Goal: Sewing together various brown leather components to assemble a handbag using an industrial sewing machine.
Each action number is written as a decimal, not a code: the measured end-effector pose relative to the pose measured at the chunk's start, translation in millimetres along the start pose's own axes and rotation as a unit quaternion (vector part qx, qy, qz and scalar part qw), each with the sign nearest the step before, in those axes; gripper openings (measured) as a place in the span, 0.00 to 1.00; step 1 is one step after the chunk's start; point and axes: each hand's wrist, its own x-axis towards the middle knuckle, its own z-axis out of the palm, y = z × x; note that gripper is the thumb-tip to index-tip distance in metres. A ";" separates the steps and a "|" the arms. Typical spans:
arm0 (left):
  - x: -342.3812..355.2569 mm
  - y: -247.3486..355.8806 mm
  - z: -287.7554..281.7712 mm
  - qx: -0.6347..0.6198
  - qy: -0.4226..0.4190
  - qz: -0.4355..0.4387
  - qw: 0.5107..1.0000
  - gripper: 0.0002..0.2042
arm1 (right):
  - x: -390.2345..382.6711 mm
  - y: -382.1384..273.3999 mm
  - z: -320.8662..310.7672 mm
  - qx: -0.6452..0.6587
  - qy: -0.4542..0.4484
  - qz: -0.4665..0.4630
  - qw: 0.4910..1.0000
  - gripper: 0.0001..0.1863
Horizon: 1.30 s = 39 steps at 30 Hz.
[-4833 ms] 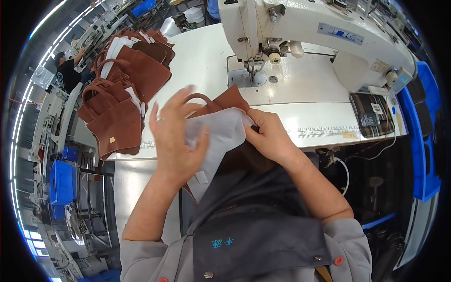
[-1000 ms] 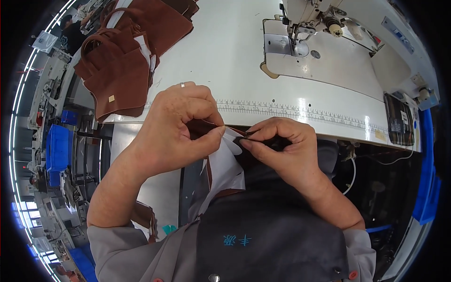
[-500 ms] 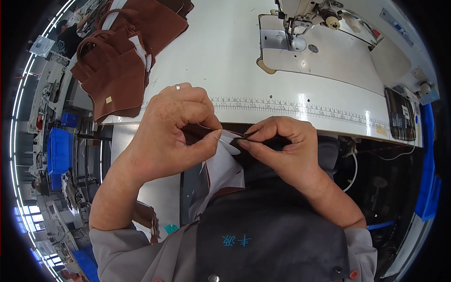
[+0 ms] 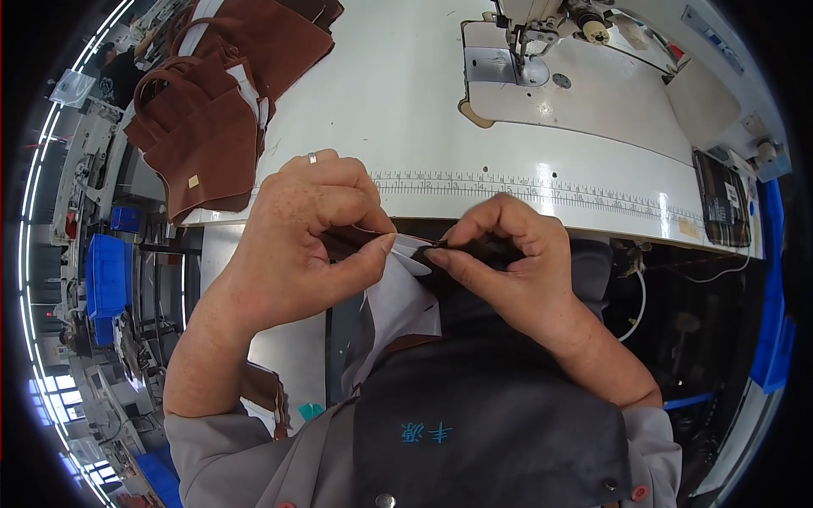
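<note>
Head: left hand and right hand pinch white-lined piece

Strip lights are seen curving at far left; windows noted lower left; white worktop brightly lit.

Head-worn fisheye view, facing down and forward, left hand and right hand close below, table beyond

Left hand and right hand pinched a white-lined brown piece near a white sewing table
</note>
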 end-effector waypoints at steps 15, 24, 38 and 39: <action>-20.6 -2.1 -11.8 0.092 0.048 -0.023 0.994 0.03 | 18.3 -17.8 17.8 -0.121 -0.073 -0.032 0.989 0.08; -95.6 -22.3 -8.7 -0.025 0.247 -0.188 0.950 0.02 | 50.3 -27.0 76.2 -0.181 -0.151 -0.165 0.958 0.07; -103.9 -47.4 10.3 -0.128 0.326 -0.180 0.919 0.04 | 54.8 -24.1 87.9 -0.204 -0.153 -0.149 0.955 0.06; -103.1 -46.8 11.0 -0.130 0.311 -0.181 0.924 0.04 | 53.8 -24.9 85.6 -0.198 -0.153 -0.114 0.961 0.06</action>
